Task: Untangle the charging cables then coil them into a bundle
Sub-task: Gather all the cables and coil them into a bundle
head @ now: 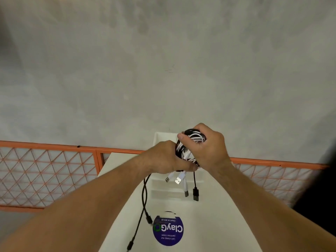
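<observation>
Head view: black-and-white cable coil (195,137) held above the white desk (214,220) by both grips.
Right grip (209,148) curls around the coil's upper side; left grip (163,157) pinches its lower edge. The cables look light, limp and springy, likely to unwind unless clasped across all loops. Plug ends (179,180) and two black tails (144,193) dangle loose. Fingers hide most of the coil, so remaining tangles cannot be judged.
</observation>
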